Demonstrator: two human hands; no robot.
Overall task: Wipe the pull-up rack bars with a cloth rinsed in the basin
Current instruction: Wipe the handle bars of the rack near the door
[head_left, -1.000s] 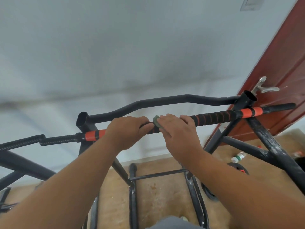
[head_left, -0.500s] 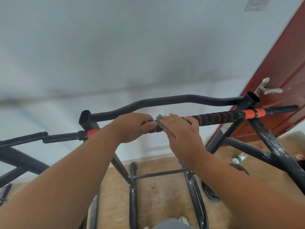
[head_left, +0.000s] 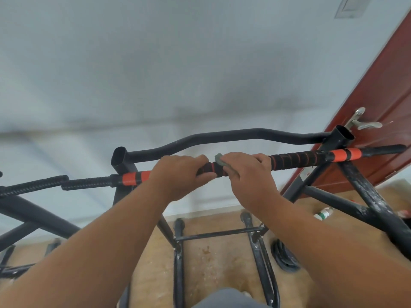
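The pull-up rack's front bar [head_left: 295,160], black foam grip with orange bands, runs across the middle of the view. My left hand [head_left: 178,172] grips this bar with fingers curled over it. Just to its right, my right hand [head_left: 249,174] holds a small grey-green cloth [head_left: 219,159] wrapped against the same bar; only a corner of the cloth shows above my fingers. A bare black curved bar [head_left: 222,136] runs behind. The basin is out of view.
A red door [head_left: 378,107] with a metal handle [head_left: 360,121] stands at the right, close to the rack's upright. On the wooden floor below lie a small white bottle [head_left: 323,213] and a black weight plate [head_left: 285,256]. The rack's base legs [head_left: 180,263] spread beneath me.
Both hands stay together on the front bar, and more of the left orange band shows now than half a second ago. The view has shifted slightly.
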